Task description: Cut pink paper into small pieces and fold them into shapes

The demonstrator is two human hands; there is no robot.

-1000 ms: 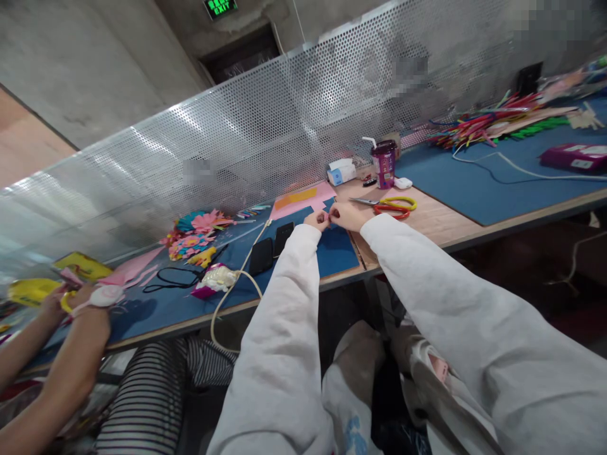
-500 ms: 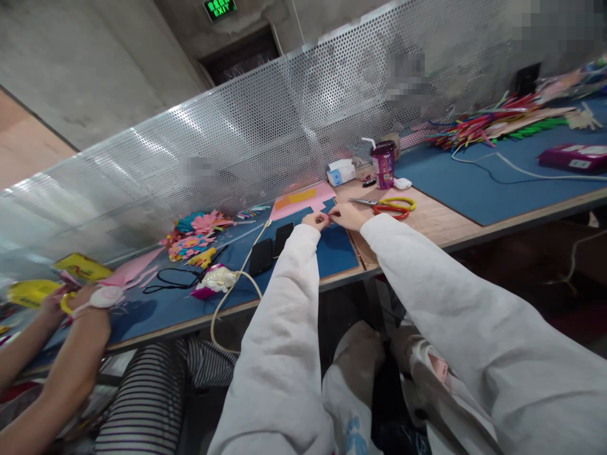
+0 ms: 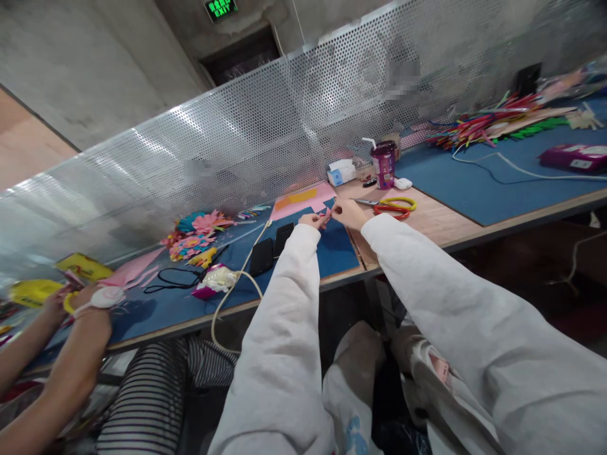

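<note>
Between my two hands, over the blue mat (image 3: 334,253), is a small pink paper piece (image 3: 327,215). My left hand (image 3: 313,220) pinches it from the left. From the right, my right hand (image 3: 348,213) closes its fingertips on the piece's upper end. My fingers cover much of the paper, so its full shape is hidden. Just behind my hands lies a pink sheet (image 3: 303,201) with an orange strip (image 3: 294,200) on it. Scissors (image 3: 394,207) with red and yellow handles rest on the wood to the right of my right hand.
Two dark phones (image 3: 262,256) and a pale cable (image 3: 246,256) lie left of my hands. Paper flowers (image 3: 194,237) sit farther left, near a co-worker's hands (image 3: 78,300). A purple cup (image 3: 384,165) stands behind the scissors. A perforated metal screen (image 3: 246,126) runs along the back.
My left hand has shifted slightly left and its fingers have loosened a little. More of the pink paper shows between my fingertips. My right hand has hardly moved.
</note>
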